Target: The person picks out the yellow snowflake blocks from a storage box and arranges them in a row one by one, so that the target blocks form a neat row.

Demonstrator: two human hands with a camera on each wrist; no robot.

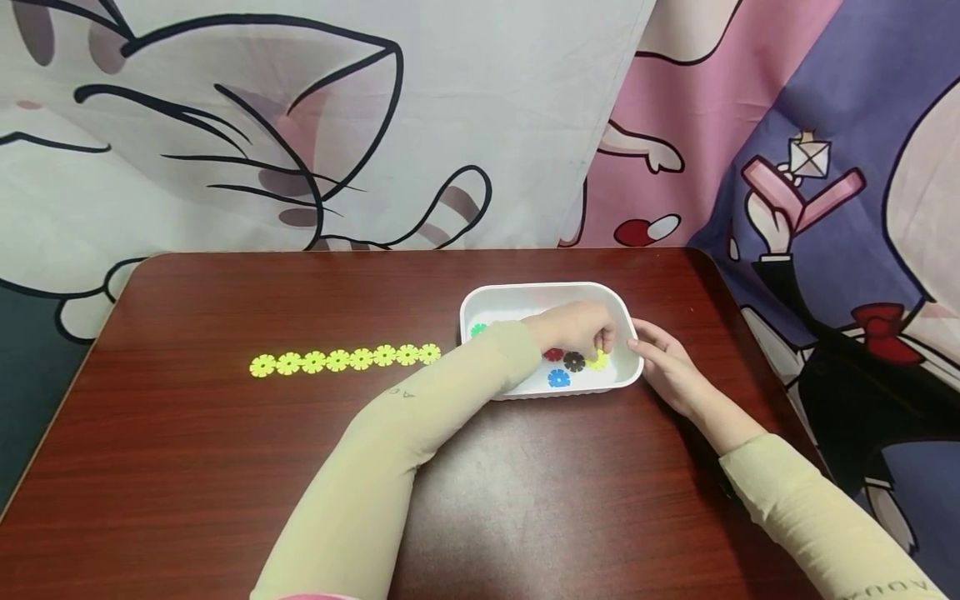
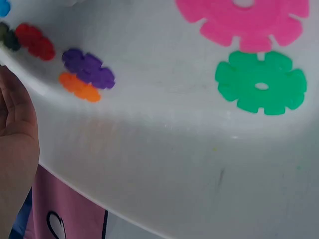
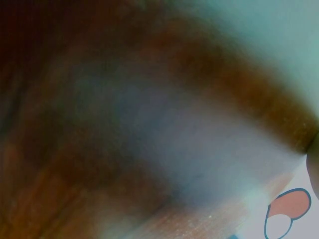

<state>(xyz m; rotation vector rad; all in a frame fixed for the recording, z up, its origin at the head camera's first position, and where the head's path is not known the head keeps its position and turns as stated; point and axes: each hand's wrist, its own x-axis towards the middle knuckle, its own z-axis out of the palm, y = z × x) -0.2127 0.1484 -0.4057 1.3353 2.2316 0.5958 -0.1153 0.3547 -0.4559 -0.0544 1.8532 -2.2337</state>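
Observation:
In the head view my left hand [image 1: 576, 327] reaches into a white plastic tray [image 1: 525, 293], fingers bent down at a yellow snowflake disc [image 1: 597, 360] and pinching it near the tray's right end. My right hand [image 1: 670, 367] grips the tray's right rim, thumb over the edge. Around the left hand lie a black disc [image 1: 574, 362], a red disc [image 1: 553, 355] and a blue disc [image 1: 558, 378]. The left wrist view shows a pink disc [image 2: 269, 25], a green disc [image 2: 261, 84], a purple disc [image 2: 88, 68] and an orange disc [image 2: 79, 87] inside. Blur fills most of the right wrist view.
Left of the tray, several yellow discs [image 1: 338, 360] form a joined row on the brown table [image 1: 225, 475]. A curtain with cartoon prints [image 1: 450, 100] hangs behind the table's far edge. My left forearm crosses over the tray's front left corner.

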